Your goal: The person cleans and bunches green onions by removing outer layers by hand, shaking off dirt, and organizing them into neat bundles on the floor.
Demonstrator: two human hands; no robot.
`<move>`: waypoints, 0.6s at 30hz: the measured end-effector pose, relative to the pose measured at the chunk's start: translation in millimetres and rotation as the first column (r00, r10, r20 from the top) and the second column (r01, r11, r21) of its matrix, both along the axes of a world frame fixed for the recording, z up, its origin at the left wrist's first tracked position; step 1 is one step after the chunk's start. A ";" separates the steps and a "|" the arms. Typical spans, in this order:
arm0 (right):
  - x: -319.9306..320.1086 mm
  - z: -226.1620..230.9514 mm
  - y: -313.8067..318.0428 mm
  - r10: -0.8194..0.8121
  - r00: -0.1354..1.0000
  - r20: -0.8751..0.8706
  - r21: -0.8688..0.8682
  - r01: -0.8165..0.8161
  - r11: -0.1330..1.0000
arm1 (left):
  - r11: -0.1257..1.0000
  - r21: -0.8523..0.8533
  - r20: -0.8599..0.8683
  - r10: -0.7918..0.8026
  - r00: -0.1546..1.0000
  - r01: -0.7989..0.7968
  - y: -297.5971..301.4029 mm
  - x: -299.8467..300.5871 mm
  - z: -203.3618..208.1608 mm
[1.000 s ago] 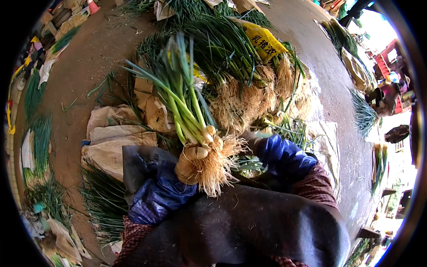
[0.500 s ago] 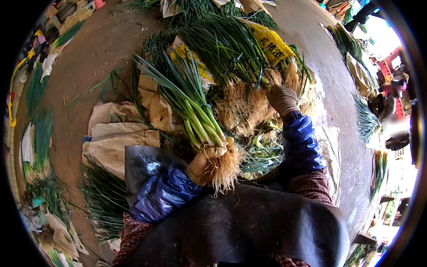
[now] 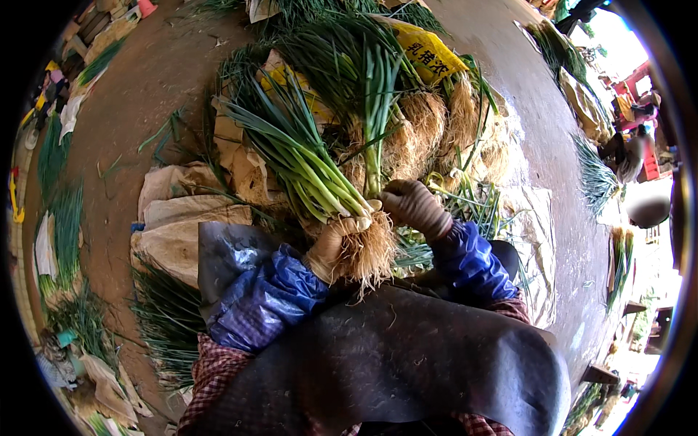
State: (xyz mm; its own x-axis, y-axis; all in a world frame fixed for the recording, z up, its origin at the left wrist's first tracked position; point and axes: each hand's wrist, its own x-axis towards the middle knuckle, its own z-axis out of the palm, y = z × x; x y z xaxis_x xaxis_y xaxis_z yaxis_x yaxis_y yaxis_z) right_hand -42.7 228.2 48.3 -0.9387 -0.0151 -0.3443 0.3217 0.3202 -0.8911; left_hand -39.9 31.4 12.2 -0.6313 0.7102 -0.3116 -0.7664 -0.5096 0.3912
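Observation:
My gloved left hand (image 3: 329,247) is closed around the white bases of a bunch of green onions (image 3: 304,173). Their leaves fan out up and to the left, and a mass of tan roots (image 3: 369,253) hangs beside the fingers. Just right of the bunch, my gloved right hand (image 3: 416,206) pinches another green onion (image 3: 373,161) low on its stem, close against the bunch's bases. Its leaves still lie over the heap of green onions (image 3: 331,47) in front of me, whose tangled roots (image 3: 422,120) face my way.
A yellow printed sack (image 3: 423,52) lies by the heap. Loose leaves and trimmings (image 3: 472,200) are scattered below the roots. Folded tan sacks (image 3: 190,221) and more green onions (image 3: 166,323) lie at my left; a dark apron (image 3: 407,356) covers my lap.
My right hand has come from the heap's roots down and left to the held bunch, bringing a green onion in its grip. The left hand keeps its hold almost in place.

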 end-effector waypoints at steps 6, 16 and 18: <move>-60.3 -23.4 22.1 -0.065 0.995 0.079 0.145 0.053 0.988 | 0.999 -0.051 -0.188 -0.024 0.982 0.015 10.2 4.8 -11.6; -19.4 7.6 35.9 -0.315 0.948 0.042 -0.061 0.317 0.946 | 0.999 -0.018 -0.164 0.033 0.986 -0.036 -2.6 15.6 -9.4; -15.6 -3.0 47.7 -0.282 0.958 -0.057 0.094 0.286 0.954 | 0.999 0.008 -0.151 0.049 0.987 -0.048 2.3 17.0 -6.9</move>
